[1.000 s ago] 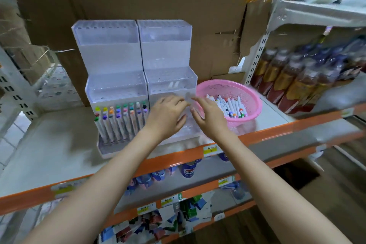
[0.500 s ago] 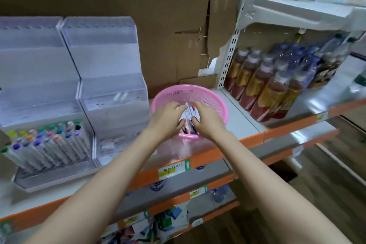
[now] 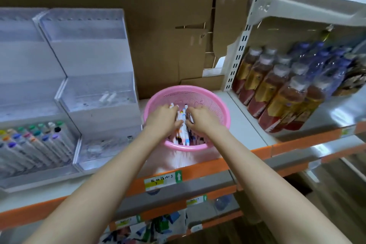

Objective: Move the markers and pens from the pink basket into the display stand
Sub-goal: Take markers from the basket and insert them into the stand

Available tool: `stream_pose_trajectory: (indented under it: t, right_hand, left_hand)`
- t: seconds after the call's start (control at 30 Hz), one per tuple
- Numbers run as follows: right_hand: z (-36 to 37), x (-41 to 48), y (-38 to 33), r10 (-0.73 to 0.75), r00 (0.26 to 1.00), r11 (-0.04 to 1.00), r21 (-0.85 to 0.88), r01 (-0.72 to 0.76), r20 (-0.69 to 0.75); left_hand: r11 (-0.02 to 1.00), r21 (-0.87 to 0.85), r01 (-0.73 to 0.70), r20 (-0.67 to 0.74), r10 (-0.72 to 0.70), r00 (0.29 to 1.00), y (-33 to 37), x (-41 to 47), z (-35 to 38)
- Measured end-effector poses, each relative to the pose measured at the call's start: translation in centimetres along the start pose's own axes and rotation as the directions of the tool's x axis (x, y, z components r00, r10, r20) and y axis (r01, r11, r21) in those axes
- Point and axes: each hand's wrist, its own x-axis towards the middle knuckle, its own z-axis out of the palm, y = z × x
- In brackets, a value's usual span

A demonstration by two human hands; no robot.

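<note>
A round pink basket (image 3: 215,103) sits on the white shelf, holding several white markers and pens (image 3: 183,125). Both hands are inside it. My left hand (image 3: 163,120) curls round a bunch of the markers from the left. From the right, my right hand (image 3: 200,120) closes on the same bunch. To the left stand two clear tiered display stands. The right stand (image 3: 95,85) holds two white pieces on its middle tier. The left stand (image 3: 21,77) has several coloured-cap markers (image 3: 33,140) in its bottom tier.
Brown cardboard (image 3: 158,25) backs the shelf. A white shelf upright (image 3: 237,53) rises right of the basket, with rows of bottles (image 3: 281,89) beyond it. The orange shelf edge (image 3: 198,172) with price labels runs in front; lower shelves hold more goods.
Both hands have moved from the front of the right stand over to the basket and closed on the markers. The view has swung right and nearer.
</note>
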Motion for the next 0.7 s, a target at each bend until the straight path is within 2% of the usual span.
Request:
stream_pose_trajectory:
  t: [0.3,0.47,0.6,0.7]
  right_hand:
    - [-0.22,-0.01,0.21,-0.058,0.994,0.975,0.208,0.075,-0.089]
    - [-0.63,-0.15,-0.20,-0.112,0.990,0.941,0.312,0.133,-0.084]
    - [-0.78,-0.30,-0.18,-0.136,0.987,0.943,0.292,0.157,-0.090]
    - [-0.55,-0.16,-0.04,-0.077,0.978,0.943,0.304,0.135,-0.195]
  left_hand:
    - [0.993,-0.116,-0.003,-0.023,0.001,1.000,0.15,-0.32,-0.77]
    - [0.971,-0.232,0.064,-0.042,-0.076,0.996,-0.18,-0.15,-0.53]
    - [0.960,-0.259,0.106,-0.048,-0.122,0.991,-0.43,-0.12,-0.29]
    - [0.952,-0.278,0.124,-0.024,-0.136,0.990,-0.59,0.05,-0.39]
